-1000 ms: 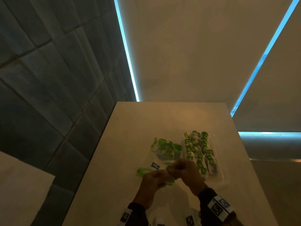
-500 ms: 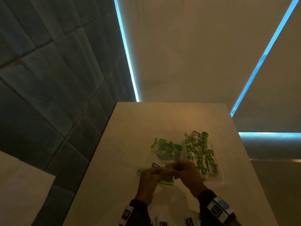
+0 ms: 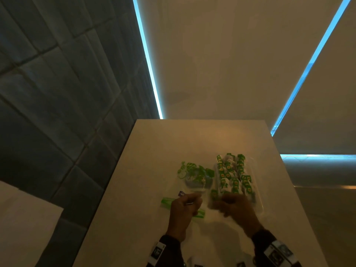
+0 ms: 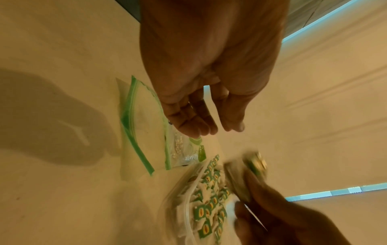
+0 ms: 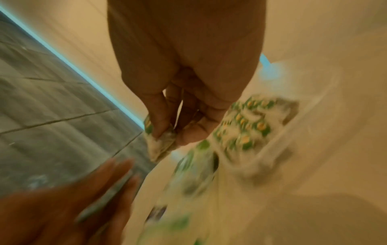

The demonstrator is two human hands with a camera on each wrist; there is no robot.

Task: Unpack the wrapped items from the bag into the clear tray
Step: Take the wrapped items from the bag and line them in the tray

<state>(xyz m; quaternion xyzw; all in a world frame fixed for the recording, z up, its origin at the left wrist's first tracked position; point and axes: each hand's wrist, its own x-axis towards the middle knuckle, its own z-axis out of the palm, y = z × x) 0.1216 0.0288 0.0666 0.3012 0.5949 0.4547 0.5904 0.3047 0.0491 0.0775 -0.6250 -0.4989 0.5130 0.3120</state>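
Observation:
A clear zip bag [image 3: 192, 176] with a green seal strip and green print lies on the table, left of the clear tray [image 3: 259, 201]. The tray holds several green-and-white wrapped items [image 3: 231, 176]. My left hand [image 3: 185, 206] hovers over the bag's mouth [image 4: 146, 129] with relaxed, nearly straight fingers [image 4: 199, 127] and holds nothing. My right hand [image 3: 229, 204] is at the tray's near end. It pinches one wrapped item [image 5: 161, 144] between thumb and fingers, seen blurred as the wrapped item [image 4: 254, 163] in the left wrist view.
The beige table [image 3: 173, 141] runs away from me, with a dark tiled wall [image 3: 67, 112] beyond its left edge. Bare tabletop lies beyond the bag and tray. The right wrist view is motion-blurred.
Both hands were together at the bag's mouth. Now the right hand has pulled away to the right, over the tray's near end, with a wrapped item. The left hand stays at the bag.

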